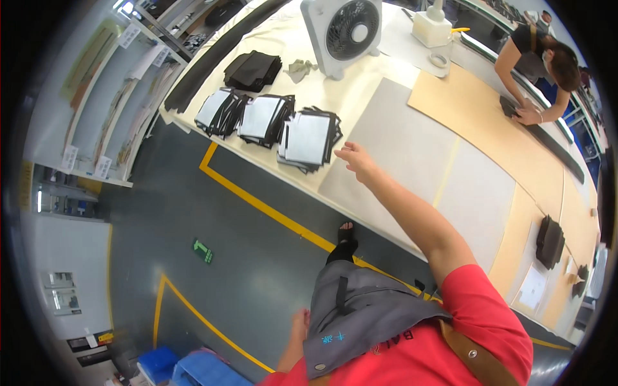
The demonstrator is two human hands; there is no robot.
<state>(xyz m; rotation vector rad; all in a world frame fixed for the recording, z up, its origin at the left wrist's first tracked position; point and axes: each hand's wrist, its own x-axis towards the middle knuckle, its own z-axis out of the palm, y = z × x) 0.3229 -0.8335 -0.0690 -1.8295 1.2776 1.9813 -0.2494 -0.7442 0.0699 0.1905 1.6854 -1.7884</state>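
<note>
Right hand reaches out over the desk, fingers loosely spread and a bit bent, nothing in it. Fingertips just beside the right stack; contact unclear. Left hand hangs low on the near side, away from the desk; finger state can't be told.

Right stack sits by the desk's near edge, left of the right hand: dark pieces, uneven edges, pale panel on top. Middle stack and left stack run in a row leftward from it, similar look. Black pile lies behind them, crumpled cloth to its right. Grey fan stands on the far side.

Grey sheet lies flat, right of the stacks; tan board beyond it, tape roll and white bottle farther. Far right, co-worker bends over a dark piece, hands on it. Dark bundle at right.
</note>
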